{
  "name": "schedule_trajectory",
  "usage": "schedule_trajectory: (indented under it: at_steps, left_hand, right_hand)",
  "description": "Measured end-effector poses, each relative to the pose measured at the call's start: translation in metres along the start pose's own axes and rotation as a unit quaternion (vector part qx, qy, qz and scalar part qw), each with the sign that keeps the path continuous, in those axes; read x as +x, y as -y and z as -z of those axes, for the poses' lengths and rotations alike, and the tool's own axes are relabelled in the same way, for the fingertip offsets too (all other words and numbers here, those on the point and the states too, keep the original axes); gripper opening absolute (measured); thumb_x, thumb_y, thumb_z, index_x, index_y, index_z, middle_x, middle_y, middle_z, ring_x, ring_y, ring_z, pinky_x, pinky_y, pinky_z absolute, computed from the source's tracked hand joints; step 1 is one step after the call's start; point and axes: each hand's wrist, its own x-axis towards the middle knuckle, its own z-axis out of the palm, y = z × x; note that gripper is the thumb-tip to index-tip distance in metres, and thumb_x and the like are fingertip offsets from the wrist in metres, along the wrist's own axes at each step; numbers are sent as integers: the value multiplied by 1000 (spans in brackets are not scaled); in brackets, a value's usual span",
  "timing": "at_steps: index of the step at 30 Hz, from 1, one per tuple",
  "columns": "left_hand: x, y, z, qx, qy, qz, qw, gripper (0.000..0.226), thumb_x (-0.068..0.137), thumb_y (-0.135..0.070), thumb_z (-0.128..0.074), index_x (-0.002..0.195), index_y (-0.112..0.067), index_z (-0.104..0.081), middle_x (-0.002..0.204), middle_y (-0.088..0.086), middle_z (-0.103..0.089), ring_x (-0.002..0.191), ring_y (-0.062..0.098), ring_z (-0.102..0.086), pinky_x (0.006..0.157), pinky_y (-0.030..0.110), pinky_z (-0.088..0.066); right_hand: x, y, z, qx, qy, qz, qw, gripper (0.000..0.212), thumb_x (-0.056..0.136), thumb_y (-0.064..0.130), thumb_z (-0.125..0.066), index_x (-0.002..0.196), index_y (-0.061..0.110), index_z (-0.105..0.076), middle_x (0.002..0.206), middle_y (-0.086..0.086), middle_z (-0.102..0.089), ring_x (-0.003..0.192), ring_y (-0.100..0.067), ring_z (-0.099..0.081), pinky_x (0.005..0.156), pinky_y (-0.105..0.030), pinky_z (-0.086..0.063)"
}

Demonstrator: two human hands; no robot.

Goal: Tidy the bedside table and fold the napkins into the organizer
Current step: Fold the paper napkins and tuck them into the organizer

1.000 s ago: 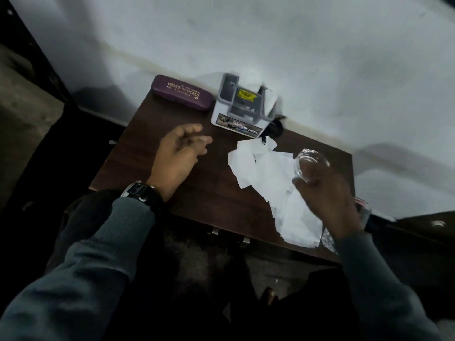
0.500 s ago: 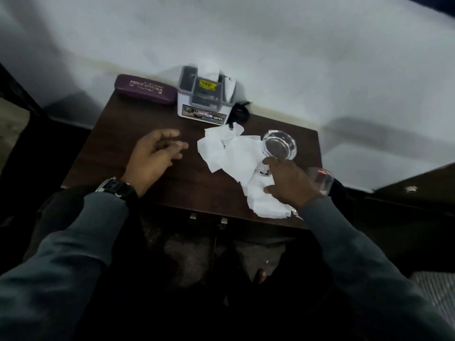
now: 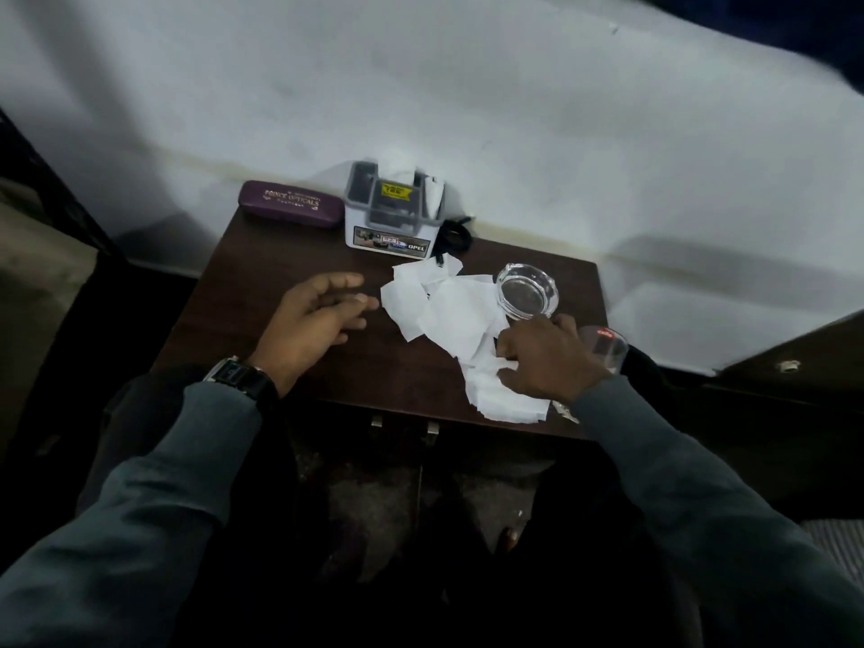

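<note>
Early stage: your napkins are unfolded, table not tidy.

Your left hand (image 3: 318, 320) rests open on the dark brown wooden bedside table (image 3: 280, 264); your right hand (image 3: 547, 362) curls its fingers into the loose white paper napkins (image 3: 449, 315) mid-table, apparently pinching one. The grey plastic organizer (image 3: 395, 212) at the back shows some white paper in it. Left to do: fold the pile, sort the clear glass ashtray (image 3: 527, 292), clear tumbler (image 3: 605, 348) and purple glasses case (image 3: 290, 204).
</note>
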Motion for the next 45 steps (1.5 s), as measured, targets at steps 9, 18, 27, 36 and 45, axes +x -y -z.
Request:
schedule_trajectory:
  at_steps: [9,18,27,36,45]
  left_hand:
    - [-20,-5,1,-175,95,76,977,44,93,-46,-66,130,-21,-63,119,3,-76,112,27,-72,102,42,-53]
    - [-16,0,3,-335,203,29,919,73,81,-53,-79,139,-12,-61,141,18,-62,129,33,-61,95,43,-58]
    - [-1,-1,4,-341,31,25,939,49,87,-11,-73,134,-11,-64,125,13,-73,110,29,-72,71,34,-63]
    - [-4,-4,6,-359,62,30,931,46,85,-23,-76,128,-9,-68,123,12,-74,109,26,-73,73,36,-62]
    - [1,1,8,-369,-15,28,929,22,95,-17,-69,116,-12,-70,111,8,-79,98,22,-77,66,34,-62]
  right_hand:
    - [-5,39,74,504,36,65,861,27,82,34,-85,105,22,-77,100,7,-80,93,-9,-76,76,-26,-62]
    - [46,89,98,534,133,103,829,26,82,21,-87,106,14,-79,104,-2,-80,96,-19,-78,78,-33,-64]
    - [65,94,83,560,40,30,827,25,83,29,-85,105,22,-78,95,11,-80,86,-5,-77,64,-18,-59]
    - [53,94,69,615,-45,-46,786,34,74,26,-92,104,25,-77,77,0,-72,76,-10,-72,66,-32,-60]
    - [40,105,61,796,-4,-114,595,45,83,6,-81,125,9,-66,110,-12,-78,98,-23,-77,81,-37,-64]
